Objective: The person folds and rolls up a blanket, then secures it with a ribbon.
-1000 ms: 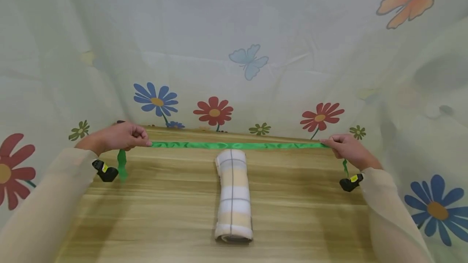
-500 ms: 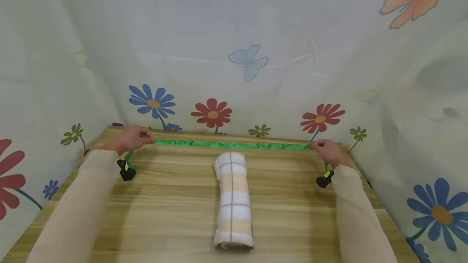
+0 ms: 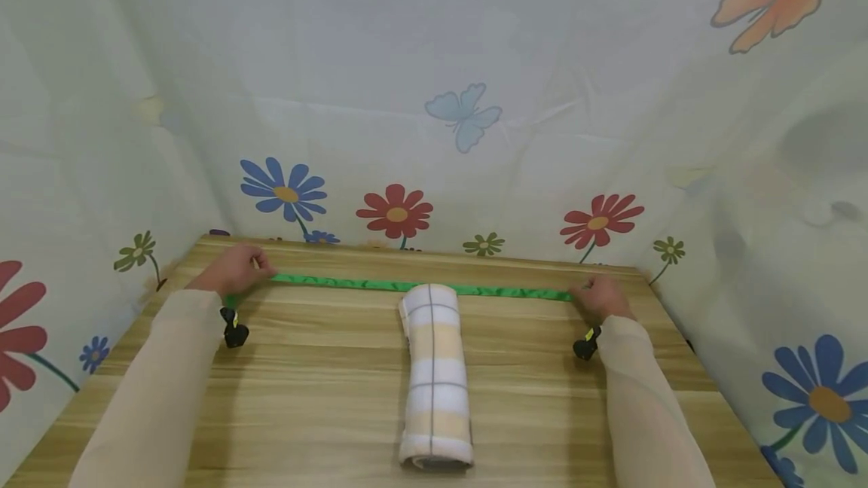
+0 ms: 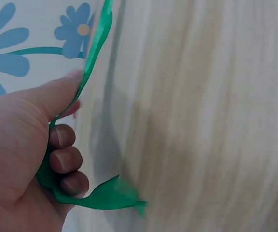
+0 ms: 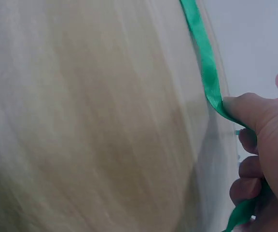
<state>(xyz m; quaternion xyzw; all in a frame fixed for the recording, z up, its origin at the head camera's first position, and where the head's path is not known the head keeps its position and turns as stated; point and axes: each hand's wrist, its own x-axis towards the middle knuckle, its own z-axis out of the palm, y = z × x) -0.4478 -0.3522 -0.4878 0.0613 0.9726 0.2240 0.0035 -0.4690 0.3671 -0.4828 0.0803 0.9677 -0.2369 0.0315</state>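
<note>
A green satin ribbon (image 3: 339, 282) stretches nearly straight between both hands, across the far part of the wooden table. My left hand (image 3: 237, 268) pinches it near one end, thumb on top; in the left wrist view the ribbon's loose tail (image 4: 105, 195) passes through the curled fingers and sticks out below. My right hand (image 3: 602, 297) grips the other end the same way, with a short green tail showing under the fingers in the right wrist view. A rolled towel (image 3: 437, 379), white and beige with grey lines, lies lengthwise mid-table, its far end meeting the ribbon in the head view.
The wooden table (image 3: 325, 398) reaches back to a pale curtain (image 3: 339, 59) printed with flowers and butterflies, which hangs behind and along both sides. Small black cameras (image 3: 234, 328) are strapped at both wrists.
Both hands have come closer together and lowered toward the table with the ribbon. The ribbon has dropped to the level of the towel's far end. The towel stays in place.
</note>
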